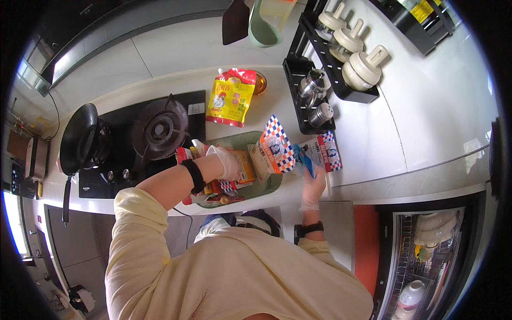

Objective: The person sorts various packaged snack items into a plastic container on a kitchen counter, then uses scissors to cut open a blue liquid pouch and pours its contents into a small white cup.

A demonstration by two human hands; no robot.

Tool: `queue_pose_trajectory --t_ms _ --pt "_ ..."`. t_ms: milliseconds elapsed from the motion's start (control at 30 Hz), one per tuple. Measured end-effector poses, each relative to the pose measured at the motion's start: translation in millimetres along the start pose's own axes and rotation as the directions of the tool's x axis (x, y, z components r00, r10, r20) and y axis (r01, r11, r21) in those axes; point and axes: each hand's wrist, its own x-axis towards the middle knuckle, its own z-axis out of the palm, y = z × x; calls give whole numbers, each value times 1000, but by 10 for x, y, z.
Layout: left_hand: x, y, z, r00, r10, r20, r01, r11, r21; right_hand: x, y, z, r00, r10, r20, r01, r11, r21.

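Note:
My left hand (226,162), in a clear plastic glove, reaches into a green plastic bin (274,187) among several food packets. Its fingertips are hidden, so a grip cannot be made out. An orange packet (245,166) lies against its right side. Toward the bin's right end stands a pouch of pale contents with an orange and blue checked top (277,148). My right hand (314,186), also gloved, is just right of the bin and pinches a blue and clear plastic packet (306,160). Behind that packet is a red and blue checked seasoning packet (330,152) on the counter.
A black gas hob (120,148) with a black pan (80,138) stands left of the bin. Behind the bin is a yellow and red pouch (231,98), partly covering an amber jar (260,83). A black rack (296,96) with shakers is at the back right. An opened drawer (424,256) holds dishes.

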Motion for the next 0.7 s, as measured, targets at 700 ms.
queue_pose_trajectory --t_ms 700 --pt "-72 51 -253 983 -38 181 47 998 -44 1192 -996 912 785 -205 585 300 952 -69"
